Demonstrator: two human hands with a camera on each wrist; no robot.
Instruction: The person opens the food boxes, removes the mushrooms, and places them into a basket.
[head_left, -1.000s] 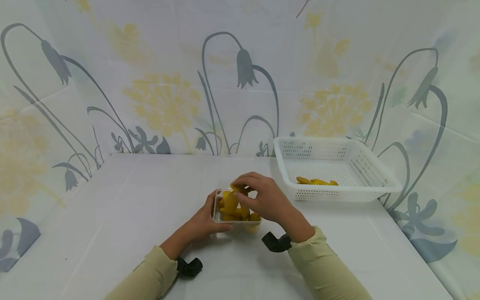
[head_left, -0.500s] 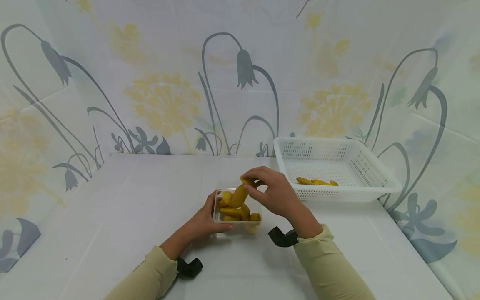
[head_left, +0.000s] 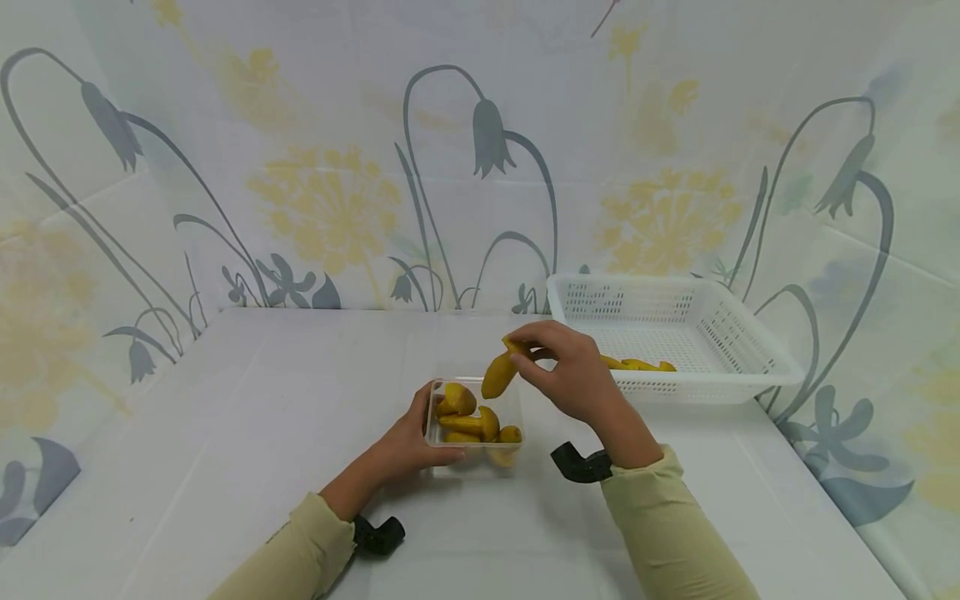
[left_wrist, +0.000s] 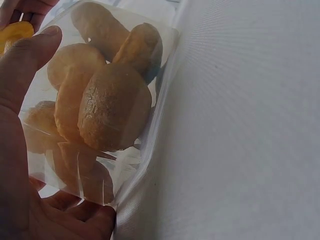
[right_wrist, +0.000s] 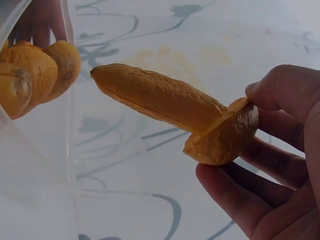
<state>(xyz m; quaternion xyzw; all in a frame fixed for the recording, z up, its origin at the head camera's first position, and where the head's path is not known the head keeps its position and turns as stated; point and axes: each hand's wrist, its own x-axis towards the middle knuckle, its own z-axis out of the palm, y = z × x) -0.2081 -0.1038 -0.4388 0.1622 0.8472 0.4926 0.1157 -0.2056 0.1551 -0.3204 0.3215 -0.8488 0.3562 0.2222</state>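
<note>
My right hand (head_left: 570,371) pinches a yellow-brown mushroom (head_left: 498,377) by its cap. In the right wrist view its thick stem (right_wrist: 155,95) points away from the fingers. The mushroom hangs just above the right back part of a clear plastic box (head_left: 480,446). My left hand (head_left: 408,437) grips that box at its left side, with the thumb along the front. Several mushrooms (head_left: 460,400) lie inside the box. In the left wrist view, their caps and stems (left_wrist: 115,105) show through the clear wall.
A white perforated basket (head_left: 682,386) stands at the back right, with a few yellow mushrooms (head_left: 641,365) on its floor. The white table (head_left: 300,375) meets a flower-printed cloth (head_left: 450,208) at the back and sides.
My right hand has lifted the mushroom up out of the box and moved right, towards the basket. My left hand and the box have stayed in place.
</note>
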